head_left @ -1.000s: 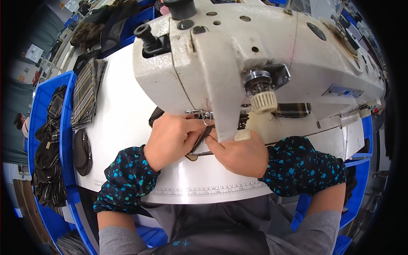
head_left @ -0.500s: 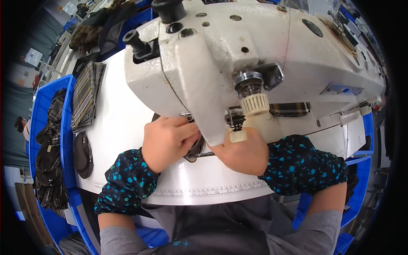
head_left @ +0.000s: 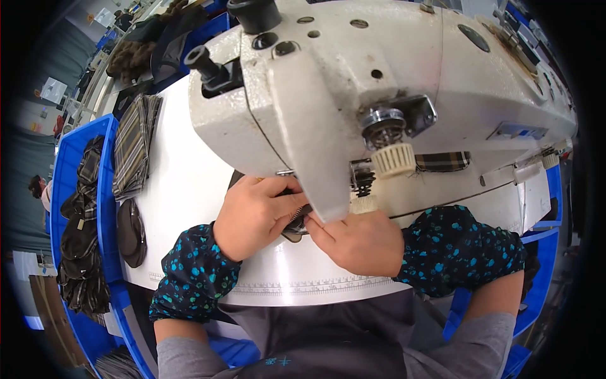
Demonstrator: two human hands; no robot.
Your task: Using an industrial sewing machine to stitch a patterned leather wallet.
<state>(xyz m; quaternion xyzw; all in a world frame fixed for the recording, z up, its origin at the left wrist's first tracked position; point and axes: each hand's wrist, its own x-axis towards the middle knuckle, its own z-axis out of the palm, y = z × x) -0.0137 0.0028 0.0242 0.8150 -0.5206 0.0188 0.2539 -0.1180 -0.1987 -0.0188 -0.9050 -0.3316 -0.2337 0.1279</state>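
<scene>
Both hands are at a white sewing machine, close under its head. Between them lies a dark fabric piece with a ribbed strip like zipper teeth along its edge; most of it is hidden by my fingers and the machine. My left hand pinches the piece at the needle area, thumb and forefinger pressed together. On the other side, the fingers of my right hand are bent together against the right edge of the same piece. Part of the machine's head covers where the right fingertips meet it.
A stack of plaid fabric pieces and a dark oval fabric piece lie at the table's left side. Beside them, a blue bin holds several dark fabric items. Behind the machine's tension knob lies a plaid piece.
My right hand has shifted slightly down and drawn its fingers in at the fabric edge. My left hand stays pinched on the piece. The whole view has shifted a little.
</scene>
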